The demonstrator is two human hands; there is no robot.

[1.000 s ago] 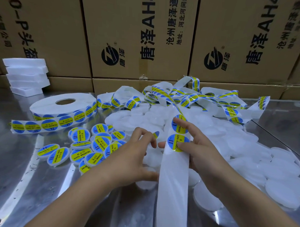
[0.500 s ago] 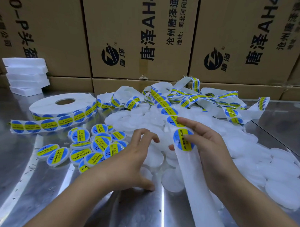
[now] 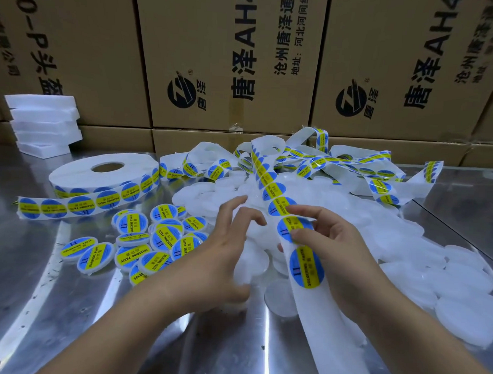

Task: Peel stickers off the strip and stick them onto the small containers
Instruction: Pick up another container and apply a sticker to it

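My right hand pinches the white sticker strip at a blue-and-yellow round sticker; another sticker sits just below my fingers. The strip runs from a tangled heap at the back down toward me. My left hand hovers with spread, loosely bent fingers over the pile of plain white small containers and holds nothing. A container lies partly under its palm. Several labelled containers lie in a cluster to the left.
A big sticker roll lies at the left with a tail of stickers trailing off it. White foam blocks are stacked at the far left. Cardboard boxes wall off the back of the shiny metal table.
The strip has slid toward me through my right hand, bringing more stickers down. My left hand let go of the strip and moved out over the white containers.
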